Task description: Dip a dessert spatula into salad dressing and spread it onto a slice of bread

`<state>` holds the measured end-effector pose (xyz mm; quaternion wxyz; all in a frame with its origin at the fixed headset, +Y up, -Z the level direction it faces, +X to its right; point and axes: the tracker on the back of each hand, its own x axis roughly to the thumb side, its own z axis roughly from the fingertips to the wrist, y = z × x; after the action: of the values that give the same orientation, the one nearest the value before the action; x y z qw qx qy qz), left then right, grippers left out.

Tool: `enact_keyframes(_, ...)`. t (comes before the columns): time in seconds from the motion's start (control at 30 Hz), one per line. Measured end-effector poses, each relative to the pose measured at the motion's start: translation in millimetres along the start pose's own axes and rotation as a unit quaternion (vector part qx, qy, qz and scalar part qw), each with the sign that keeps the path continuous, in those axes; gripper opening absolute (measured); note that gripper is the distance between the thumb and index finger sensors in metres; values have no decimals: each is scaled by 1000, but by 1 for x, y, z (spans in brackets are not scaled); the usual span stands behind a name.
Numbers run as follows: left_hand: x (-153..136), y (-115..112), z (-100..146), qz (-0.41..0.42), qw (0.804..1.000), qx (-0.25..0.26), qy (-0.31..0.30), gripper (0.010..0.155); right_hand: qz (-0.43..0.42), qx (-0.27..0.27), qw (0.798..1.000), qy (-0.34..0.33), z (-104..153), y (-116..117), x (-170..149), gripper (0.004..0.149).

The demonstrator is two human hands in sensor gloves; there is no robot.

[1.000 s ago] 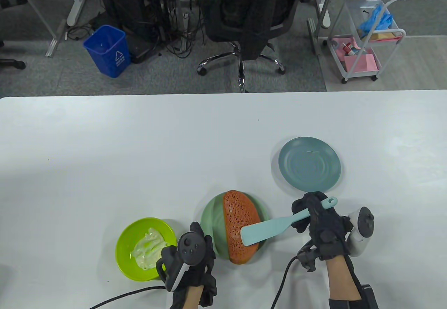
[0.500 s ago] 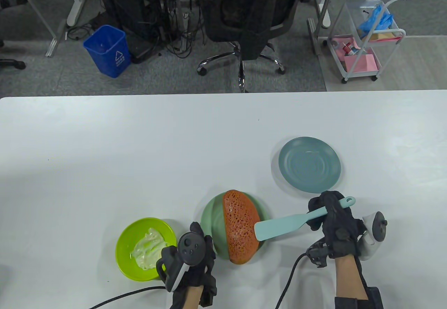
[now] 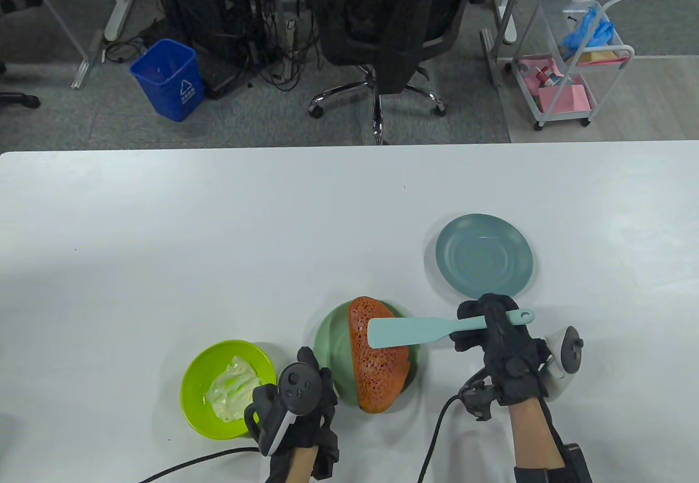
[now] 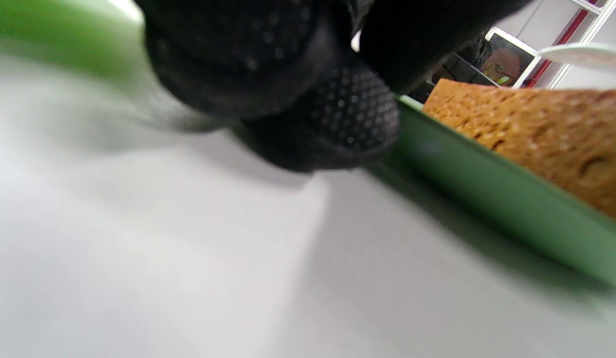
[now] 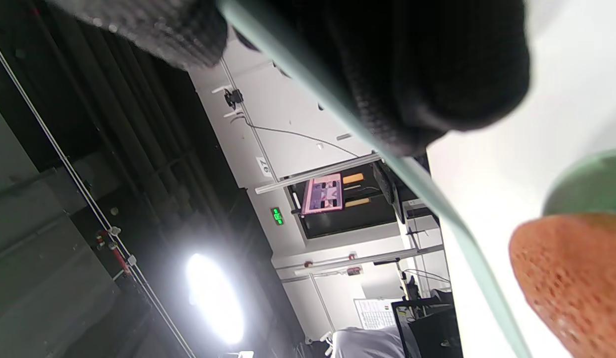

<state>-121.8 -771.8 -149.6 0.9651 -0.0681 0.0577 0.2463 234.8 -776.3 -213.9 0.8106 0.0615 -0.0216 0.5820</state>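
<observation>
My right hand (image 3: 494,335) grips the handle of a light blue dessert spatula (image 3: 415,330), whose blade lies over the upper part of the orange-brown bread slice (image 3: 377,373). The bread rests on a green plate (image 3: 330,341). A lime green bowl (image 3: 194,379) with white salad dressing (image 3: 232,387) sits at the left. My left hand (image 3: 297,401) rests on the table between bowl and plate, holding nothing. In the left wrist view its fingertips (image 4: 337,114) touch the table beside the plate rim (image 4: 486,179) and bread (image 4: 536,129). In the right wrist view the spatula handle (image 5: 417,184) runs under my fingers.
An empty blue-grey plate (image 3: 483,256) sits on the white table (image 3: 218,231) just beyond my right hand. Glove cables trail off the front edge. Beyond the table's far edge are an office chair (image 3: 382,24), a blue bin (image 3: 169,78) and a cart (image 3: 568,57).
My right hand drew the spatula right off the bread, then moved back left and up; the blade now lies over the bread's upper part. The left hand has not moved.
</observation>
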Motion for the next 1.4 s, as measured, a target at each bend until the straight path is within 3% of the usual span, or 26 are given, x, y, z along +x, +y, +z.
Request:
enact_keyframes(0.47, 0, -1, 0, -1, 1000, 0, -1, 60, 53, 4, 998, 17, 1, 12, -2, 44)
enact_keyframes(1.1, 0, -1, 0, -2, 1000, 1, -1, 60, 21, -60, 998, 24, 7, -27, 6, 38)
enact_keyframes(1.4, 0, -1, 0, -2, 1000, 2, -1, 60, 23, -47, 999, -5, 5, -17, 9, 38)
